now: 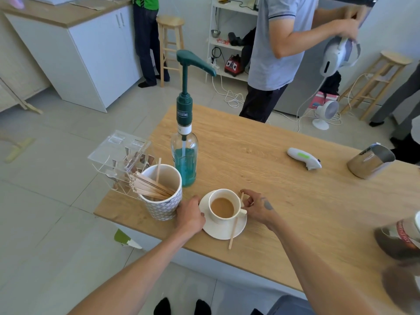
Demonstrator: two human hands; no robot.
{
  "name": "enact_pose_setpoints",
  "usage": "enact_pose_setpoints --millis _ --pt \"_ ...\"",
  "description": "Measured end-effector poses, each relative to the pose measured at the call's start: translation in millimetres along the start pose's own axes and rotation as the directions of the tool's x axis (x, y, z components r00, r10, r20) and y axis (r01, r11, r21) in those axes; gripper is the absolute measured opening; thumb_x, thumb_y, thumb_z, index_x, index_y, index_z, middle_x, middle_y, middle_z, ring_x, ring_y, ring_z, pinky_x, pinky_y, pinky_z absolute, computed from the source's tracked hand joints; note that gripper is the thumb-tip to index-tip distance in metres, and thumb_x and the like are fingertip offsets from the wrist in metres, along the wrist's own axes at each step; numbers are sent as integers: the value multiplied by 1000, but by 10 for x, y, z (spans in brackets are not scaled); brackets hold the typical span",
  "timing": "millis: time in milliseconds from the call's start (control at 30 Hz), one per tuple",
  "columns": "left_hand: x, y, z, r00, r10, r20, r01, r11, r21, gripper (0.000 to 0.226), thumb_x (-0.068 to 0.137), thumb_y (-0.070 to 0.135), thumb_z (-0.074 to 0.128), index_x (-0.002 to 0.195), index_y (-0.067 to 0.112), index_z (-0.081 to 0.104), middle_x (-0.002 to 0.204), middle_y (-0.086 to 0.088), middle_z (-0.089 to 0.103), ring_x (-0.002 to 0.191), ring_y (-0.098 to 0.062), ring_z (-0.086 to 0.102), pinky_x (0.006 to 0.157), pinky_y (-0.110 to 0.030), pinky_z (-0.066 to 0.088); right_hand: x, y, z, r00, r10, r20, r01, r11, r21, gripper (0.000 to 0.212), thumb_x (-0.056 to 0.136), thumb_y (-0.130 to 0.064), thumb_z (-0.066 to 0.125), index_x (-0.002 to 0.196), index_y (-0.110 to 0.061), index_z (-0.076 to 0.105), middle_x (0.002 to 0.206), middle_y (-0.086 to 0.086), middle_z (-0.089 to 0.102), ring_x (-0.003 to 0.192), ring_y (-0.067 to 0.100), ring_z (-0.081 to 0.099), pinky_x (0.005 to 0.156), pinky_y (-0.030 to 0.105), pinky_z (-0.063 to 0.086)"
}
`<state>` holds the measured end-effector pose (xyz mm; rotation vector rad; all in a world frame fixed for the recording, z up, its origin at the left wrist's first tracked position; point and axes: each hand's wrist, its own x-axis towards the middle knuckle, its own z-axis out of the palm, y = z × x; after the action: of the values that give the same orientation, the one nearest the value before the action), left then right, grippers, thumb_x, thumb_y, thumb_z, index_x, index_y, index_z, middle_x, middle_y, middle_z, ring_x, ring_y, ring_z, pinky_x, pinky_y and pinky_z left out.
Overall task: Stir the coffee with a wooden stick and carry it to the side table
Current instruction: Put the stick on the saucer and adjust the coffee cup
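Item: coffee cup (223, 206) w/ milky coffee, sitting on a white saucer (223, 233) near the front-left edge of the wooden desk (284, 201).
Stir stick (236, 220): lying across the saucer's right side, behind the cup handle, lower end hanging past the rim over the desk. Probably parked there so it is riding along w/ the cup, not dripping on the wood.
Left hand (191, 215): fingers curling at the saucer's left rim, touching it; whether it is fully gripping can't be told.
Right hand (256, 206): reaching in at the right rim beside the handle, fingertips at the stick's upper end; looks to be pinching it, though grip is unclear. Two hands on opposite sides are suggesting a level lift, so stirring is likely finished and carrying is about to begin.
Nearby: patterned mug (162, 196) holding spare sticks, just beside the left hand; pump bottle (185, 155) w/ blue liquid behind the cup. Risk: brushing the mug on lift-off.
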<state>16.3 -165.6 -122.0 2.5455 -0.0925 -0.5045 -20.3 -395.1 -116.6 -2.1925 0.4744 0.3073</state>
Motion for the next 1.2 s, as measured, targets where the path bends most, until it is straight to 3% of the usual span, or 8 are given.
enact_pose_setpoints --millis 167,267,333,933,1100,1200 --pt "-14 16 -21 1000 19 11 -19 999 35 39 92 18 74 128 20 61 117 -10 68 108 -36 69 79 -48 65 23 15 40 1000 -4 -8 4 1000 -5 70 80 -14 80 144 -11 51 73 1 50 69 12 46 63 26 37" --pt "-13 9 -17 999 33 17 -34 996 83 40 94 19 72 132 18 59 123 -9 70 119 -33 64 92 -45 60 37 33 45 1000 0 -6 0 1000 -26 71 81 -15 80 145 -11 50 67 -5 48 62 6 44 56 16 35" --pt "-25 22 -21 999 44 21 -46 993 107 44 95 19 71 136 18 57 126 -8 70 123 -32 62 96 -42 55 38 48 42 1000 -1 -2 1 999 -35 72 81 -18 80 145 -12 49 68 -5 50 62 6 45 57 17 36" --pt "-41 52 -66 998 57 42 -61 993 106 47 93 16 71 136 18 54 124 -8 70 118 -31 67 91 -41 59 34 102 63 999 -2 -36 -1 997 -74 70 82 -27 78 145 -16 51 79 0 59 71 12 52 70 27 46" --pt "-67 69 -82 997 59 46 -63 993 99 46 94 16 71 136 18 54 124 -9 70 117 -31 67 92 -41 59 -10 46 36 999 25 -36 -26 998 -48 64 91 -28 70 149 -17 44 97 12 70 90 25 63 81 33 49" --pt "-65 81 -99 997 63 46 -67 992 103 48 95 16 70 140 18 52 126 -9 69 119 -31 66 93 -41 58 -65 14 -13 994 57 -90 -63 996 -68 54 96 -24 58 147 -17 44 108 10 69 107 26 61 92 38 49"
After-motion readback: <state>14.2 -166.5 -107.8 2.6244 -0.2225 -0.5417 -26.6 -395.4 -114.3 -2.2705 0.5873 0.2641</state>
